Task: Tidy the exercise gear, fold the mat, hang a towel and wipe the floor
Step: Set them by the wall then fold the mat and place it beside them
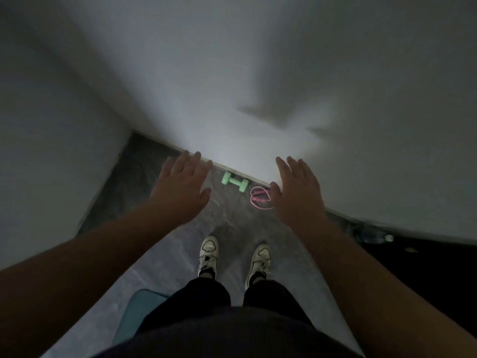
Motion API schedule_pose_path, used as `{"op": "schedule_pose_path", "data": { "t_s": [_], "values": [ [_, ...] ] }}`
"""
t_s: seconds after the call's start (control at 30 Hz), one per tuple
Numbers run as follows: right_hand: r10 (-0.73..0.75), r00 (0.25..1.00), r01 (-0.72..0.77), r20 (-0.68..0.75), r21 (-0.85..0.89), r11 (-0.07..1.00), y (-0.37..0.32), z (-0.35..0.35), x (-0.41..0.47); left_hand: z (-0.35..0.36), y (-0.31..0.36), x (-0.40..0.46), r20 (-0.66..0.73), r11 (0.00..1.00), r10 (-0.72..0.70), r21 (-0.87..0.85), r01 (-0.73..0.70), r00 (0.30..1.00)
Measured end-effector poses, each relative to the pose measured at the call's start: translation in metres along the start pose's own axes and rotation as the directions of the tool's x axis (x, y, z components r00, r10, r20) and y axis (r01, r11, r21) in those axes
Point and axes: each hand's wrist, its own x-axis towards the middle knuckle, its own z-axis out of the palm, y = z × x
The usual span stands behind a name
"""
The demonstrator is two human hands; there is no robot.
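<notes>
My left hand [182,186] and right hand [296,192] hover flat, each grip loose and empty. The green dumbbell [235,181] lies at twelve o'clock, the pink jump rope [259,198] just beside it.

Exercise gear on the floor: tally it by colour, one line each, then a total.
Green: 1, the dumbbell by the wall.
Pink: 1, the coiled skipping rope beside it.
Blue-grey: 1, the mat, only partly in view.
Total: 3.

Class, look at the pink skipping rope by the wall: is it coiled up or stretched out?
Coiled. The pink skipping rope lies in loose loops on the floor.
</notes>
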Motion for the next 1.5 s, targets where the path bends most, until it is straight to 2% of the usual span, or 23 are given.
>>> {"op": "schedule_pose_path", "data": {
  "t_s": [0.1,0.2,0.3,0.43,0.57,0.63,0.7,0.8,0.9,1.03,1.2,1.33,1.5],
  "values": [
    [-0.012,1.000,0.012,0.002,0.040,0.999,-0.027,-0.041,-0.015,-0.041,-0.008,-0.029,-0.045,0.997,-0.061,0.048,0.063,0.997],
    [-0.098,0.995,0.100,-0.024,0.075,0.992,-0.045,-0.070,-0.031,-0.072,-0.014,-0.052,-0.098,0.975,-0.218,0.012,0.220,0.971],
    [-0.247,0.969,0.248,-0.023,0.047,0.968,-0.051,-0.090,-0.036,-0.089,-0.008,-0.082,-0.176,0.927,-0.375,-0.096,0.364,0.910],
    [-0.482,0.876,0.482,0.004,-0.030,0.876,-0.054,-0.112,-0.032,-0.089,0.019,-0.135,-0.262,0.842,-0.539,-0.170,0.511,0.800],
    [-0.698,0.711,0.703,0.087,-0.069,0.708,-0.057,-0.126,-0.043,-0.062,0.073,-0.213,-0.288,0.701,-0.712,-0.237,0.672,0.641],
    [-0.776,0.616,0.787,0.137,-0.059,0.614,-0.060,-0.129,-0.059,-0.044,0.111,-0.260,-0.281,0.583,-0.810,-0.293,0.758,0.515],
    [-0.830,0.520,0.851,0.201,-0.042,0.523,-0.066,-0.128,-0.082,-0.027,0.147,-0.303,-0.213,0.450,-0.893,-0.353,0.821,0.397],
    [-0.900,0.367,0.923,0.235,0.028,0.383,-0.081,-0.119,-0.125,-0.004,0.201,-0.364,-0.158,0.247,-0.967,-0.402,0.882,0.199],
    [-0.953,0.173,0.979,0.249,0.059,0.193,-0.093,-0.105,-0.180,0.020,0.256,-0.422,-0.104,0.043,-0.995,-0.457,0.888,-0.005],
    [-0.968,-0.034,0.994,0.249,0.107,-0.008,-0.095,-0.090,-0.261,0.061,0.332,-0.490,-0.017,-0.204,-0.969,-0.507,0.837,-0.247],
    [-0.934,-0.274,0.959,0.230,0.142,-0.247,-0.078,-0.060,-0.367,0.104,0.442,-0.568,0.057,-0.432,-0.875,-0.540,0.722,-0.481],
    [-0.871,-0.385,0.923,0.306,0.131,-0.362,-0.048,-0.030,-0.474,0.146,0.547,-0.638,0.078,-0.538,-0.803,-0.520,0.663,-0.591],
    [-0.868,-0.424,0.899,0.256,0.233,-0.371,0.028,-0.021,-0.628,0.199,0.684,-0.729,0.126,-0.651,-0.715,-0.480,0.588,-0.688]
  ]
}}
